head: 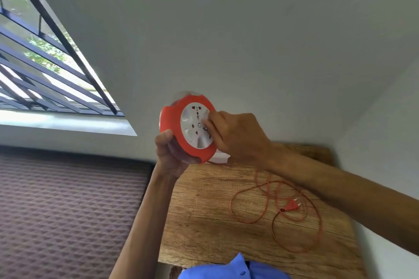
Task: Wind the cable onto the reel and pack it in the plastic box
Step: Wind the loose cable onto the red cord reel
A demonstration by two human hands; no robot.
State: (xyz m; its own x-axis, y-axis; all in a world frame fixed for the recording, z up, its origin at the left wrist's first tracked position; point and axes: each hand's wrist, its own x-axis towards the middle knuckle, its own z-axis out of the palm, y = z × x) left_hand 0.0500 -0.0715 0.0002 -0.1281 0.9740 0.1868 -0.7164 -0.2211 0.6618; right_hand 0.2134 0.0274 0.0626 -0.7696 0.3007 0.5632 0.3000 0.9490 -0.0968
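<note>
- Nearest the camera: a blue buttoned shirt front (235, 269) at the bottom edge, above the near edge of the rough-grained wooden bench (204, 210).
- Left hand (169, 154): raised above the far end of the bench, fingers clenched around the lower rim of the round orange plastic cable reel (169, 120) and supporting it from below, thumb up against the orange flange.
- Right hand (233, 133): fingers (207, 123) pressed on the white socket face (196, 128) at the reel centre. Whether they pinch a winding knob or only press the disc cannot be told.
- Thin orange cable (256, 222): lies in loose overlapping loops on the bench, right of centre. One strand runs up toward the underside of the reel.
- Orange two-pin plug (292, 206): lies free on the bench inside the loops.
- Step in hand, as judged: winding, at an early stage, since most of the cable appears unwound.
- Next move calls for: turning the white centre with the right hand while the left holds the housing steady, and letting the loops feed without knotting or dragging the plug.
- Container: a white box-like object (221, 157) shows partly behind the reel, resting on the bench. Whether it is the plastic box, and what it holds, cannot be told.
</note>
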